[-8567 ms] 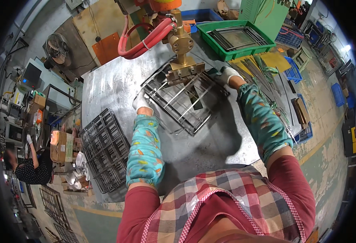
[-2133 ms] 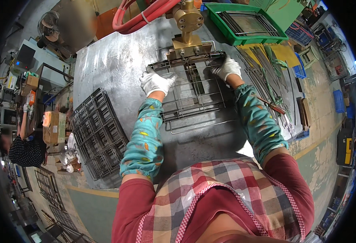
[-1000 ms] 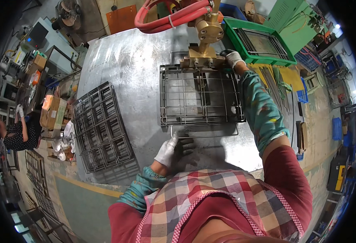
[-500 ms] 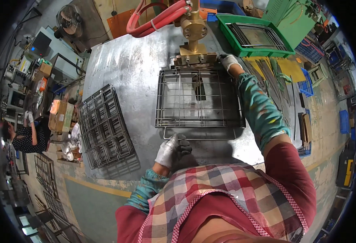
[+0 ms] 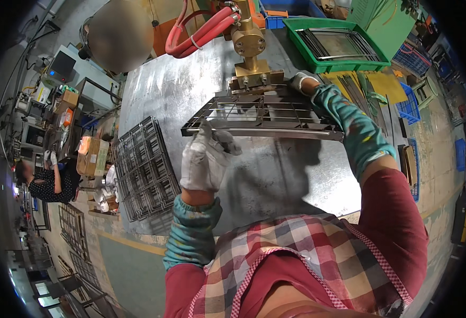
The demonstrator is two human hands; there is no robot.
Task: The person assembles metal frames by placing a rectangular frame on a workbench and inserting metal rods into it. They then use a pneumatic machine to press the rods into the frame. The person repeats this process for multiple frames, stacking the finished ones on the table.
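1. Since half a second ago, the wire rack [image 5: 264, 115] has been tipped up from lying flat on the counter [image 5: 158, 95]; its near edge is now raised, and the left hand [image 5: 205, 159] has been brought up from the counter's near edge to that edge.
2. Long axis of the rack is seen running left to right across the view; its far side is set against the brass welding head [image 5: 250, 58], its near bar toward the person.
3. The rack is noted as dark grey metal wire: a rectangular frame with thin cross rods and one pale, thicker bar along the near edge.
4. The left hand, in a white glove, is closed on the rack's near-left corner, fingers curled over the bar.
5. The right hand [image 5: 300, 82], also gloved, is placed at the rack's far-right corner beside the welding head; how far it is closed cannot be told.
6. A stack of similar wire grids [image 5: 145, 169] is recorded at the counter's left edge, a green crate [image 5: 344, 66] beyond its far-right end.
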